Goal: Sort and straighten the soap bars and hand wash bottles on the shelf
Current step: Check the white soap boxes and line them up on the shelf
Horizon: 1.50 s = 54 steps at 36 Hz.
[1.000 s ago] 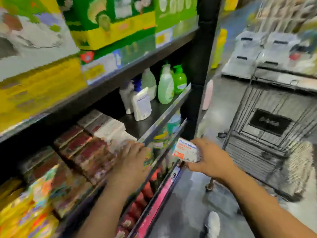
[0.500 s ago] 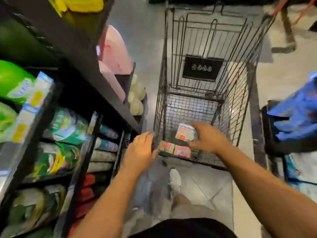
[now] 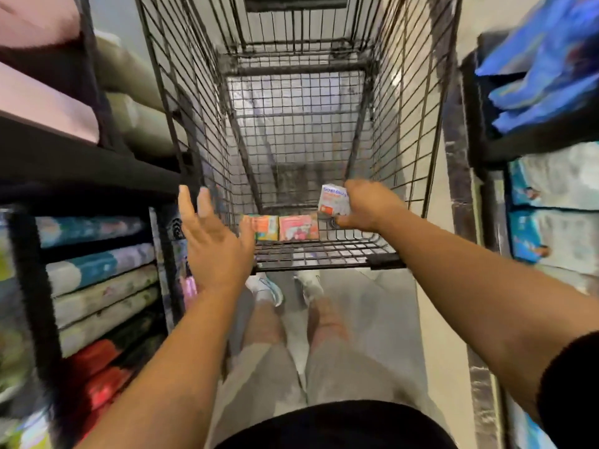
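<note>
White card with blue lettering and an orange patch: that is the small soap box (image 3: 334,199) my right hand (image 3: 368,205) holds, fingers curled round its lower end. It stands upright above the near right corner of the black wire shopping cart (image 3: 382,258). Just beside it, along the cart's near edge, a pink soap box (image 3: 298,227) and a green-and-orange soap box (image 3: 264,226) stand touching each other. My left hand (image 3: 212,244) is wide, fingers spread and holding nothing, just off the cart's near left corner and in front of the black metal shelf (image 3: 81,171) stacked with rolled packs.

The risks I see are mostly about placing. If I let the white box go above the wire, I think it will land on a corner, topple against the pink box and knock the pair flat. The wire floor gives a narrow box poor footing. My free hand sits close enough to bump the cart's corner; it looks like it would roll, carrying the row away from my right hand. No soap shelf or hand wash bottles are in view, so anything left here is unsorted.
</note>
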Available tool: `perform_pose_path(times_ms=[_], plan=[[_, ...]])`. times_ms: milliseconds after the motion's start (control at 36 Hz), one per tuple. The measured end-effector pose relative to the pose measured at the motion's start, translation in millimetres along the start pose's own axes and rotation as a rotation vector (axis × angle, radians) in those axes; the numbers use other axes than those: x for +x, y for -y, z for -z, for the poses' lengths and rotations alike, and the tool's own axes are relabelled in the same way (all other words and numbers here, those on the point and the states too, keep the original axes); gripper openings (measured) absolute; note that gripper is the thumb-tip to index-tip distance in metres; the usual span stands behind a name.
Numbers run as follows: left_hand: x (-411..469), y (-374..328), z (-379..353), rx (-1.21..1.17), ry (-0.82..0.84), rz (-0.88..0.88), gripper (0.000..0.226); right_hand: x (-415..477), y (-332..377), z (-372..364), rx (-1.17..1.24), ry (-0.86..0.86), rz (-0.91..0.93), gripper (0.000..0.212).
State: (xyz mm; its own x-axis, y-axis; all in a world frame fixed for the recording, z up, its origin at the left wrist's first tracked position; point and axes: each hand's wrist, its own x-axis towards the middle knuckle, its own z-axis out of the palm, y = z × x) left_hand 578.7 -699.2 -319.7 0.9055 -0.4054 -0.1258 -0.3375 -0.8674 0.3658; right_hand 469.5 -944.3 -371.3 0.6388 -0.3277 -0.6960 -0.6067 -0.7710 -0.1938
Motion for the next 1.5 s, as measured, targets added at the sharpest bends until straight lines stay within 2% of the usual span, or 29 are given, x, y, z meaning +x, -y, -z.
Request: perform_pose_path(times_ms=[167, 306, 472, 556, 611, 722, 806, 944, 1028, 1111, 1194, 1333, 1500], plan=[[-1, 0, -4, -0.065, -0.026, 0.121, 0.087, 28, 6, -18, 0.024, 0.025, -0.106, 0.062], [2, 1, -7, -0.050, 0.011, 0.179, 0.089, 57, 19, -23, 0.001, 0.028, 0.018, 0.065], [9, 3, -6, -0.038, 0.017, 0.154, 0.088, 89, 49, -32, -0.080, 0.047, 0.172, 0.067], [9, 2, -6, -0.030, 0.001, 0.148, 0.088, 101, 59, -41, -0.166, 0.029, 0.213, 0.058], [9, 3, -7, -0.029, -0.001, 0.137, 0.088, 105, 61, -46, -0.182, 0.027, 0.204, 0.052], [9, 3, -7, -0.032, -0.003, 0.142, 0.089, 105, 65, -52, -0.096, 0.055, 0.146, 0.071], [9, 2, -7, -0.033, -0.001, 0.148, 0.089, 103, 69, -56, -0.038, 0.064, 0.123, 0.066], [8, 1, -6, -0.047, -0.009, 0.145, 0.089, 104, 68, -49, -0.025, 0.199, 0.144, 0.058], [8, 3, -8, -0.074, -0.006, 0.144, 0.089, 105, 61, -45, -0.050, 0.226, 0.138, 0.069], [10, 5, -9, -0.107, -0.011, 0.144, 0.087, 103, 55, -53, -0.015, 0.245, 0.138, 0.090], [11, 5, -7, -0.168, -0.030, 0.151, 0.086, 96, 52, -65, 0.083, 0.253, 0.110, 0.101], [15, 3, -4, -0.267, -0.093, 0.186, 0.078, 91, 51, -66, 0.162, 0.279, 0.086, 0.102], [19, 4, -2, -0.356, -0.142, 0.402, 0.051, 82, 40, -58, 0.175, 0.338, 0.086, 0.095]])
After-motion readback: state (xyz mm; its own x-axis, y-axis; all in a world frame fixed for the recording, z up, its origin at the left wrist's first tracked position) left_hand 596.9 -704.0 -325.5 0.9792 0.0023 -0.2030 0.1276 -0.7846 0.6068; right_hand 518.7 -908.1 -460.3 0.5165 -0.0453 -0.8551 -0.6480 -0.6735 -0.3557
